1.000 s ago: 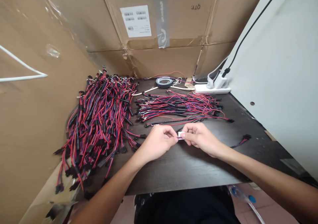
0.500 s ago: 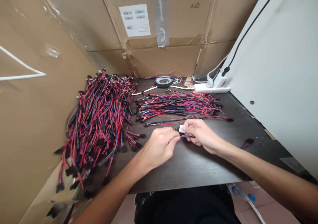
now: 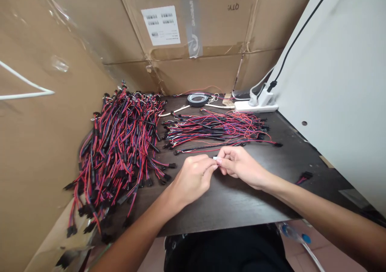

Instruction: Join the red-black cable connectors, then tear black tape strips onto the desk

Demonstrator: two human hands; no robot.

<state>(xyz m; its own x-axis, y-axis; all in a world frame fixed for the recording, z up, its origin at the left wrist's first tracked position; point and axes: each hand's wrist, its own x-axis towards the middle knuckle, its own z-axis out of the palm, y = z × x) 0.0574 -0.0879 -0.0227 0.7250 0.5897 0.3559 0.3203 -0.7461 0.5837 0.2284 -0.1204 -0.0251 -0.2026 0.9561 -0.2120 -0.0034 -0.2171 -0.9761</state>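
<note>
In front of me, above the table (image 3: 223, 207), my two hands meet at their fingertips. My left hand (image 3: 194, 179) is closed in a pinch on a thin wire harness, now mostly hidden by the fingers. Touching it from the right, my right hand (image 3: 241, 167) pinches a small white piece (image 3: 215, 158) between thumb and forefinger. Only a sliver of that piece shows, so its kind is unclear. Just beyond the hands lies a bundle of red, blue and black wire harnesses (image 3: 211, 129). A single harness (image 3: 208, 147) lies along the bundle's near side.
A tall heap of wire harnesses (image 3: 120, 143) covers the left side. Behind the bundle are a tape roll (image 3: 197, 100) and a white power strip (image 3: 256, 106) with plugs. A loose black connector (image 3: 305, 176) lies right. Cardboard (image 3: 193, 75) and a white panel (image 3: 337, 83) enclose the table.
My right hand has moved slightly left, bringing its fingertips against my left hand. The white piece came along and is now mostly covered, as are the wires between the hands.
</note>
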